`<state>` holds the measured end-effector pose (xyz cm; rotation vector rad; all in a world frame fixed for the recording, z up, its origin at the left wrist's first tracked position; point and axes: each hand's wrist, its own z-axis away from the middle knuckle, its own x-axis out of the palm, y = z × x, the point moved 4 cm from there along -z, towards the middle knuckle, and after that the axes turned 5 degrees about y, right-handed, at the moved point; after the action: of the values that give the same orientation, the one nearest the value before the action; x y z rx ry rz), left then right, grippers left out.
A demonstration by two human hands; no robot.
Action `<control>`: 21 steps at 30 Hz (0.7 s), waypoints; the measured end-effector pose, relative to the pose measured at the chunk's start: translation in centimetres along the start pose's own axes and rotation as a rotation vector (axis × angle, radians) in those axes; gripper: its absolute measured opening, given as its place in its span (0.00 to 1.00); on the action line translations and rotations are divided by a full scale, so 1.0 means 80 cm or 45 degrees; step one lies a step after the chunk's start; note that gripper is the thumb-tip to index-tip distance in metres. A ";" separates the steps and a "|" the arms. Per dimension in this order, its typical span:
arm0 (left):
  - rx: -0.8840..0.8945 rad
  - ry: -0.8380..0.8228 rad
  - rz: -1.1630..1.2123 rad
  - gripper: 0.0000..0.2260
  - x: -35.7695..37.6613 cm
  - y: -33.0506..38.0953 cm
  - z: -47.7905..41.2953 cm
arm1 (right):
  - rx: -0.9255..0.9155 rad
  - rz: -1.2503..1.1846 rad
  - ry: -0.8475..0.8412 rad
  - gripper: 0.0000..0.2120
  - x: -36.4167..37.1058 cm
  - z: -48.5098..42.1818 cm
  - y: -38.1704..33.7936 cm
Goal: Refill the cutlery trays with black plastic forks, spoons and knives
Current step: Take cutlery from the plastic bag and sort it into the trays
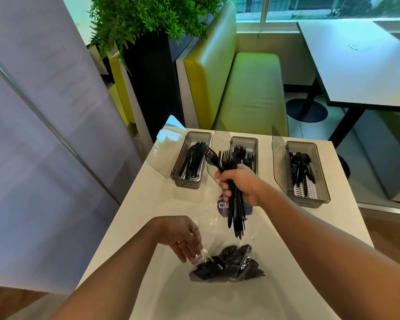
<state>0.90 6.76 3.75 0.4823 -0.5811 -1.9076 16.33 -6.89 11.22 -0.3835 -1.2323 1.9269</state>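
Three smoky clear cutlery trays stand along the far edge of the white table (148,204), their lids raised. The left tray (180,175) holds black knives, the middle tray (255,144) black forks, the right tray (319,195) black spoons. My right hand (240,183) grips a bundle of black plastic forks (234,211), tines up, just in front of the middle tray. My left hand (183,236) pinches the edge of a clear plastic bag (226,264) that lies on the table and holds black spoons.
A second clear wrapper with a purple label (222,206) lies under the fork bundle. Beyond the table are a green bench seat (252,88), a dark planter with a fern (153,79) and another white table (360,63). A grey partition stands at left.
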 end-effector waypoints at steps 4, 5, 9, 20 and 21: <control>-0.203 -0.164 -0.134 0.05 0.006 -0.013 0.004 | -0.002 -0.158 0.076 0.04 0.005 -0.003 -0.012; -0.241 -0.206 -0.157 0.04 0.008 -0.015 0.006 | -0.007 -0.174 0.090 0.03 0.005 -0.004 -0.016; -0.230 -0.190 -0.139 0.03 0.006 -0.010 0.007 | -0.033 -0.128 0.126 0.02 0.001 -0.009 -0.023; 0.441 0.559 0.174 0.15 -0.033 0.062 0.005 | -0.072 0.037 0.256 0.04 -0.004 -0.018 -0.006; 0.517 0.598 0.254 0.16 -0.034 0.074 0.007 | -0.069 0.042 0.251 0.05 -0.003 -0.019 -0.005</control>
<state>5.92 7.32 7.89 1.0584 -0.6724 -1.4178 17.62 -6.03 10.79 -0.6103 -1.1566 1.8371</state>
